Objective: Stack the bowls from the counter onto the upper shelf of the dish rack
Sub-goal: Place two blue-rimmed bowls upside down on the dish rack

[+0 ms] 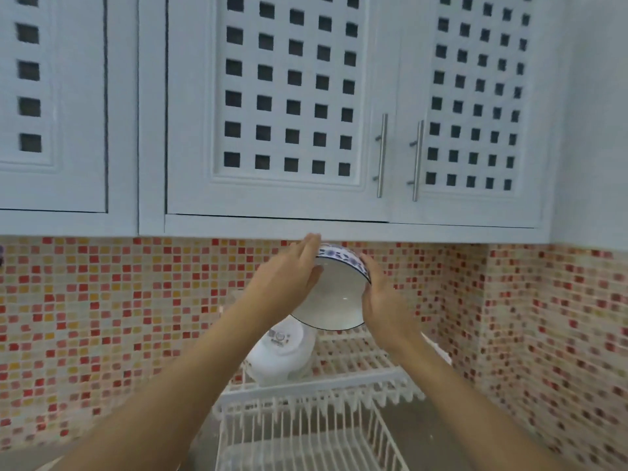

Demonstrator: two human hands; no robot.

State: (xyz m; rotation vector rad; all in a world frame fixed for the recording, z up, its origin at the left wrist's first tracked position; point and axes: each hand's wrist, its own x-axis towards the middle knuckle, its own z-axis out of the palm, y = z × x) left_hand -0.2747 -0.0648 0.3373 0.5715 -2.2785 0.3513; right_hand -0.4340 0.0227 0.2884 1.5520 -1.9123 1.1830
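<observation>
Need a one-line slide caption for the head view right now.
Both hands, left hand and right hand, hold a blue-rimmed bowl above the dish rack.

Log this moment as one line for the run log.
both hands: left hand and right hand hold patterned bowl | bowl tilted above dish rack | upper shelf: white bowls stacked

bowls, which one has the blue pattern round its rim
The bowl held up in both hands, left hand and right hand. Its outer rim carries a blue band; the bowls on the rack's upper shelf look plain white.
</observation>
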